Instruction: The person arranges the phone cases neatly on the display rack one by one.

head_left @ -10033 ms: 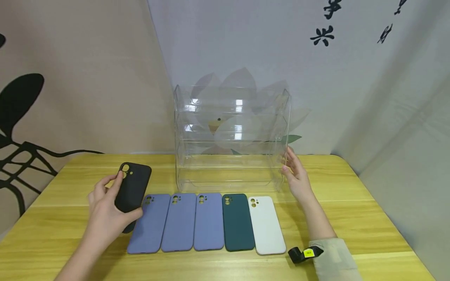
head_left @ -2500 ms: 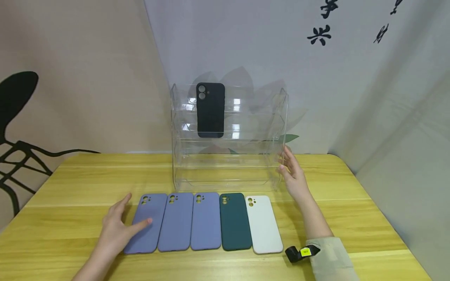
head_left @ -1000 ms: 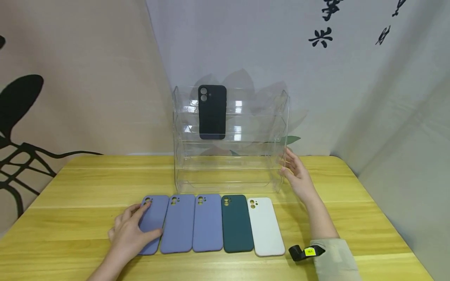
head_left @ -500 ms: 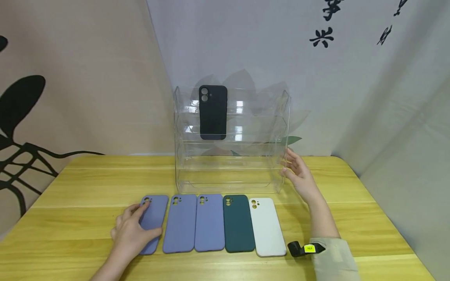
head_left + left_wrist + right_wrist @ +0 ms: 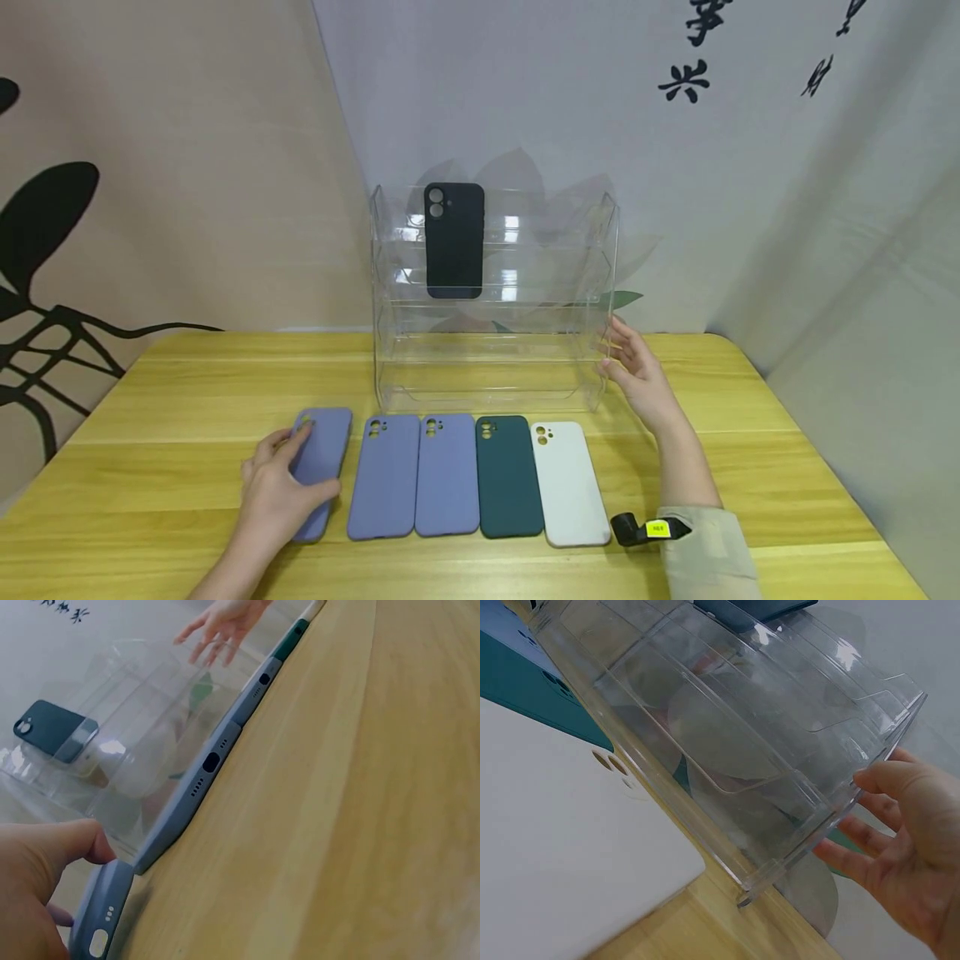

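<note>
My left hand (image 5: 276, 493) grips the leftmost lavender phone case (image 5: 326, 450) by its long sides, thumb on the right edge. In the left wrist view that case (image 5: 105, 907) sits apart from the row, its left side slightly raised in the head view. My right hand (image 5: 639, 379) holds the right side panel of a clear stepped rack (image 5: 495, 375), thumb in front and fingers behind, as the right wrist view shows. A black phone case (image 5: 454, 242) stands upright in an upper tier of the rack, left of its middle.
Two more lavender cases (image 5: 384, 479), a dark green case (image 5: 510, 479) and a white case (image 5: 572, 487) lie in a row before the rack. The wooden table (image 5: 795, 492) meets a printed curtain (image 5: 750, 208) behind. A black strap device (image 5: 647, 529) is at the right cuff.
The black case went from my left hand into the rack. My left hand then took the leftmost lavender case and drew it left, away from the row. The right hand stays on the rack.
</note>
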Demonstrator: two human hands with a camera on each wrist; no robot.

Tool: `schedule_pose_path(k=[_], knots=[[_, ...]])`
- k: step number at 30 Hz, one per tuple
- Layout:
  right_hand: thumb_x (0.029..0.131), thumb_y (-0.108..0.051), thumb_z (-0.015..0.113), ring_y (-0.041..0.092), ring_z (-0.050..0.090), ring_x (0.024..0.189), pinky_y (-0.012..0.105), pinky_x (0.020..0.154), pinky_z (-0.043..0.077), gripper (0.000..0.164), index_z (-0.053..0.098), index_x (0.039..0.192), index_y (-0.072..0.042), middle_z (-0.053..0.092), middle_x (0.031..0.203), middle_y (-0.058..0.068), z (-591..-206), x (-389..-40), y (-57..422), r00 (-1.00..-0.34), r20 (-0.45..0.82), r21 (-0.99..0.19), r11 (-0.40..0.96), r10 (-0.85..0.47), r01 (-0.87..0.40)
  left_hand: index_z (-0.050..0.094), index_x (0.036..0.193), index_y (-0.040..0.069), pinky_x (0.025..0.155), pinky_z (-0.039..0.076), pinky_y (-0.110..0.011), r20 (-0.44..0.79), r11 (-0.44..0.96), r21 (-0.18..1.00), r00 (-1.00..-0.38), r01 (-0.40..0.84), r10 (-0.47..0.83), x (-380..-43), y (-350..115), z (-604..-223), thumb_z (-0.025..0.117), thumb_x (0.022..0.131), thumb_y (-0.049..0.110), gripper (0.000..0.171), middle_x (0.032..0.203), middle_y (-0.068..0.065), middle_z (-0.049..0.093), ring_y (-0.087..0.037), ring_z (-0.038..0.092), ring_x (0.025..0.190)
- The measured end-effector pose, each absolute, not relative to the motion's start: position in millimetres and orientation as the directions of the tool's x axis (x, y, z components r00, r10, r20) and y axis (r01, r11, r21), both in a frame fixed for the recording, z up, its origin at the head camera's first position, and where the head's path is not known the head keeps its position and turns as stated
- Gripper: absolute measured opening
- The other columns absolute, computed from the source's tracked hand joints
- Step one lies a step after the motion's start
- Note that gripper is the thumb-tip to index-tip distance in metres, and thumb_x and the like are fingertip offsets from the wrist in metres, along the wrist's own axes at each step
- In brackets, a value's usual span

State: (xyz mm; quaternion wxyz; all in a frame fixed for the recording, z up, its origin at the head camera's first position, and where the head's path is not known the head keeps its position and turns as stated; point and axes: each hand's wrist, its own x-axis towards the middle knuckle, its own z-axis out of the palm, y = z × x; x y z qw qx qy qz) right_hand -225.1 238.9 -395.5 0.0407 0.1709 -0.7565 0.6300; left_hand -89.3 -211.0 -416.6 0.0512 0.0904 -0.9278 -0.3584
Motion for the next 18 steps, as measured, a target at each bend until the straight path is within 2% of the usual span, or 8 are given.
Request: schedule_pose_path(k=[7,18], knots=[[0.096,0.003,0.050,0.041,0.035,0.131,0.026,0.090,0.046,0.064,0.020,0.152,-0.007,0.030,0.146,0.024,-395.1,-224.8,239.0,-0.935,0.281,-0.938,0.143,-0.215,-0.315,0.038,0.142,-0.006,0.080,0.039,-0.052,0.121,0.694,0.716,-0.964,-0.081,-0.237,-88.5,-203.0,-403.2,0.077,0.064,0.012,0.090,0.144,-0.027,0.028,-0.046,0.024,0.119],[0.097,0.000,0.051,0.039,0.034,0.132,0.021,0.089,0.045,0.064,0.019,0.152,-0.008,0.029,0.147,0.023,-394.9,-225.1,239.6,-0.944,0.254,-0.945,0.153,-0.211,-0.288,0.043,0.142,0.000,0.082,0.032,-0.043,0.275,0.635,0.771,-0.923,0.045,-0.268,-90.5,-174.0,-375.4,0.077,0.060,0.008,0.089,0.145,-0.015,0.032,-0.038,0.026,0.120]])
